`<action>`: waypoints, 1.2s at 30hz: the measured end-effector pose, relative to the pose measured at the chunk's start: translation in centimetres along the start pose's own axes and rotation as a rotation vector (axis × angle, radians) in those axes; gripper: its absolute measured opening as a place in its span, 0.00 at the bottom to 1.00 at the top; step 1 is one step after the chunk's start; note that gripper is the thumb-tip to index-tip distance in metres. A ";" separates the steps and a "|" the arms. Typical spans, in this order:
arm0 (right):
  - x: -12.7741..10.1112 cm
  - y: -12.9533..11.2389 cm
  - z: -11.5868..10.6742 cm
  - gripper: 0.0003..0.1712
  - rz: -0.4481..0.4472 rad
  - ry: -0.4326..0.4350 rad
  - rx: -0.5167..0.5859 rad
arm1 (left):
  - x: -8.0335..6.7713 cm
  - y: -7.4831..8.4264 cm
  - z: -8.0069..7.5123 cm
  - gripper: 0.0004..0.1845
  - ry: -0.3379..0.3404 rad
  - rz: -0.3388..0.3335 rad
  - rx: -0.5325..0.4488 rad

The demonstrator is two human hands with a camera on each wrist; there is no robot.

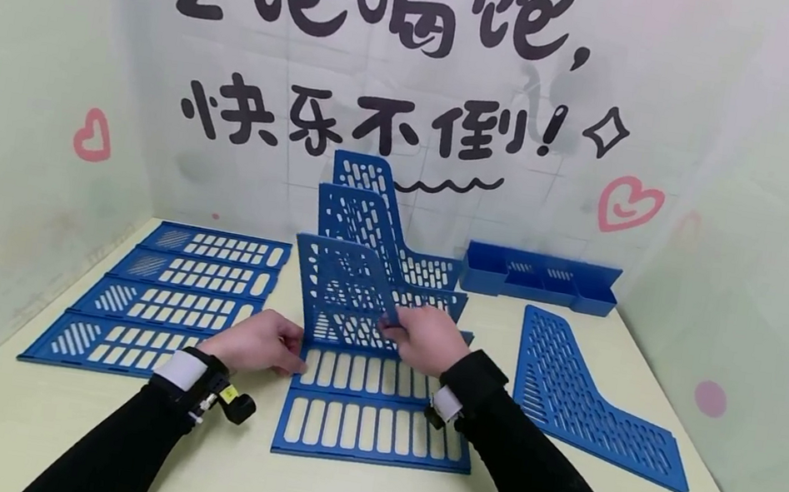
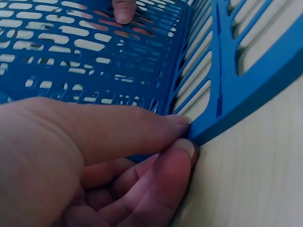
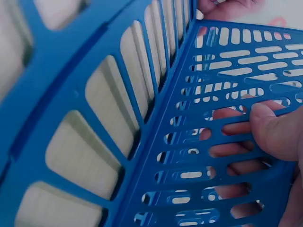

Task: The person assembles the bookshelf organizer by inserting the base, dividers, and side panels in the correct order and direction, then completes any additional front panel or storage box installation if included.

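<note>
A blue slotted base panel (image 1: 380, 401) lies on the table, and several upright blue L-shaped divider panels stand in a row along it. The right hand (image 1: 430, 340) grips the nearest divider panel (image 1: 343, 260) at its sloping edge. In the right wrist view its thumb (image 3: 274, 130) presses the near face, and the fingers show through the slots from behind. At the base panel's left edge, by the foot of that divider, the left hand (image 1: 260, 341) pinches the rim between thumb (image 2: 137, 125) and finger, as the left wrist view shows close up.
Several flat slotted blue panels (image 1: 128, 308) lie in a column on the left of the table. A loose L-shaped blue panel (image 1: 592, 404) lies flat at the right. At the back right stands a blue compartment tray (image 1: 484, 282), in front of a printed wall sheet (image 1: 275, 70).
</note>
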State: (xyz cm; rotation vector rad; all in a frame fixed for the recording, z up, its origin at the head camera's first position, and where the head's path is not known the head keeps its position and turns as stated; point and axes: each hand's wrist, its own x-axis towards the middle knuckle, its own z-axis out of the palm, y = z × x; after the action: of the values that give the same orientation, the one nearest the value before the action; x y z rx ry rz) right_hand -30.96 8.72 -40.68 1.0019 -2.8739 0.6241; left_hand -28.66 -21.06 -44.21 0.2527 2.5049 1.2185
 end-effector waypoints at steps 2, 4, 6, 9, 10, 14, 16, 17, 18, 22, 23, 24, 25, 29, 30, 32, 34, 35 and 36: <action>0.2 -0.1 0.1 0.10 0.014 0.016 -0.005 | 0.0 -0.1 -0.2 0.09 0.001 0.000 -0.032; 0.3 -0.2 0.1 0.10 0.019 0.020 -0.006 | -0.1 -0.2 -0.3 0.07 0.010 -0.004 -0.065; 0.5 -0.1 0.1 0.10 0.025 0.016 0.003 | -0.1 -0.2 -0.3 0.06 0.018 -0.003 -0.064; 0.4 0.1 0.3 0.11 0.045 -0.013 0.029 | -0.3 0.0 0.2 0.08 0.048 -0.024 -0.035; 0.3 0.2 0.3 0.11 0.051 -0.027 0.041 | -0.3 0.1 0.4 0.12 0.058 -0.032 -0.020; -0.5 1.4 -0.6 0.13 0.045 0.001 0.193 | -0.4 0.1 1.1 0.33 0.093 -0.074 0.005; -1.2 2.4 -1.5 0.15 0.039 0.073 0.277 | -0.4 -0.1 1.1 0.39 0.097 -0.089 0.000; -1.7 3.0 -2.1 0.15 0.041 0.119 0.307 | -0.4 -0.3 1.1 0.40 0.097 -0.091 -0.009; -2.4 3.7 -2.7 0.17 0.053 0.157 0.323 | -0.4 -0.4 1.0 0.40 0.096 -0.088 -0.017; -6.1 7.4 -5.1 0.16 0.148 0.211 0.215 | -0.4 -0.6 0.6 0.33 0.064 -0.037 -0.069; -7.2 8.5 -5.5 0.16 0.178 0.194 0.181 | -0.4 -0.7 0.5 0.31 0.055 -0.025 -0.079; -8.3 9.7 -5.9 0.16 0.205 0.172 0.148 | -0.4 -0.7 0.5 0.28 0.047 -0.014 -0.085; -9.5 10.9 -6.3 0.17 0.236 0.149 0.116 | -0.4 -0.7 0.4 0.27 0.042 -0.004 -0.088; -14.4 14.7 -7.5 0.28 0.418 0.069 -0.011 | -0.1 -0.6 0.5 0.24 0.032 -0.002 -0.089; -15.6 15.4 -7.7 0.35 0.475 0.049 -0.037 | -0.1 -0.6 0.5 0.24 0.030 0.000 -0.086; -17.4 16.5 -8.2 0.50 0.588 -0.004 -0.084 | 0.1 -0.5 0.5 0.25 0.028 0.000 -0.081; -18.5 17.4 -8.4 0.62 0.659 -0.060 -0.114 | 0.2 -0.5 0.4 0.25 0.032 0.000 -0.074; -18.8 17.7 -8.4 0.67 0.677 -0.077 -0.120 | 0.2 -0.4 0.4 0.25 0.036 -0.005 -0.076; -18.9 18.0 -8.4 0.69 0.687 -0.090 -0.128 | 0.1 -0.4 0.4 0.25 0.042 -0.008 -0.076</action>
State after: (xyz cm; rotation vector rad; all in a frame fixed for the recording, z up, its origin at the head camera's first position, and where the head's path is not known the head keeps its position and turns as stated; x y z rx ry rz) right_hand -27.68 35.88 -42.49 -0.0034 -3.2604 0.4029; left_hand -28.66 -21.00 -44.76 0.1999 2.4857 1.3260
